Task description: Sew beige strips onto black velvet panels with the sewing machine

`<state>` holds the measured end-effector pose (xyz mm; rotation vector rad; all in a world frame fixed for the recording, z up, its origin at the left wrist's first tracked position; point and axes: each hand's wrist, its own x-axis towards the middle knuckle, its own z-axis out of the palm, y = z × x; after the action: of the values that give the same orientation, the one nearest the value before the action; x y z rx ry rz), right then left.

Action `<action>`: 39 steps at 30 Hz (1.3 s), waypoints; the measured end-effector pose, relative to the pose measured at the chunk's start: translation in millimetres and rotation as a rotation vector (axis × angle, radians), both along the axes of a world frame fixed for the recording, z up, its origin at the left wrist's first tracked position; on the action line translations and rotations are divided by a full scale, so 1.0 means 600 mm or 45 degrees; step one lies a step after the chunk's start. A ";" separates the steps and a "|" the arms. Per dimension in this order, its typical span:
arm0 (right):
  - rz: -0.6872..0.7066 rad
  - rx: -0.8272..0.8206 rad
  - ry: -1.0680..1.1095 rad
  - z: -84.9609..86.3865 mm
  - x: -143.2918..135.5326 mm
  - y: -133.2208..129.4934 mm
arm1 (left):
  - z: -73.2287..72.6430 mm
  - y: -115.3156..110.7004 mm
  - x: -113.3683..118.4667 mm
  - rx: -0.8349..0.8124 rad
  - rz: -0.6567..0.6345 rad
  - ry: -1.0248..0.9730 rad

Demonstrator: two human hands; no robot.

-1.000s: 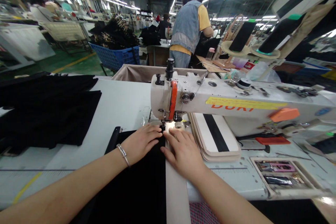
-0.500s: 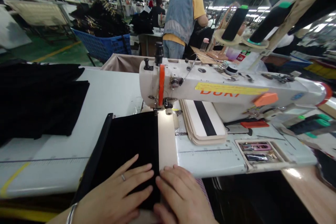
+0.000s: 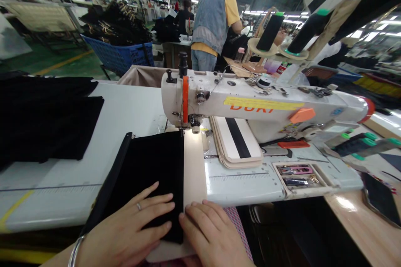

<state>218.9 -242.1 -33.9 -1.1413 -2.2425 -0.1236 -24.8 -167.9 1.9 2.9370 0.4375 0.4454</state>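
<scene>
My left hand [image 3: 138, 221] lies spread on a piece of black fabric [image 3: 153, 167]. A ring and a bracelet are on it. The black fabric covers most of a beige panel [image 3: 194, 179], which shows as a strip along the right side and at the near end. Over that strip bend the fingers of my right hand [image 3: 213, 229], close together; its thumb seems to be under the panel, mostly hidden. The far edge of the fabric and panel reaches the needle area of a white sewing machine [image 3: 263, 96], lit by a small lamp.
Black fabric pieces [image 3: 46, 121] lie on the table at left. Right of the needle sits a stack of beige panels with a black stripe [image 3: 238, 142]. A tool tray [image 3: 300, 179] is set in the table. Beyond stand a blue basket [image 3: 119, 54] and a person [image 3: 209, 21].
The whole view has shifted slightly, so the machine and table appear further left. Both hands keep their places on the pieces. More of the beige panel's near end shows.
</scene>
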 end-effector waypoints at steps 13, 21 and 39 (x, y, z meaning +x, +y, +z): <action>-0.042 0.239 -0.011 -0.009 -0.009 0.017 | -0.017 0.061 0.035 0.055 0.312 0.225; -0.008 0.169 0.103 0.005 -0.010 0.046 | -0.015 0.102 0.042 0.083 0.317 0.181; 0.047 -0.337 0.074 0.030 0.013 0.111 | -0.026 0.102 0.030 -0.118 0.042 -0.223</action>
<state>226.7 -175.4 -16.0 -1.2211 -2.2739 0.2251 -6.5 -106.5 -13.5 2.7759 0.4702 0.6615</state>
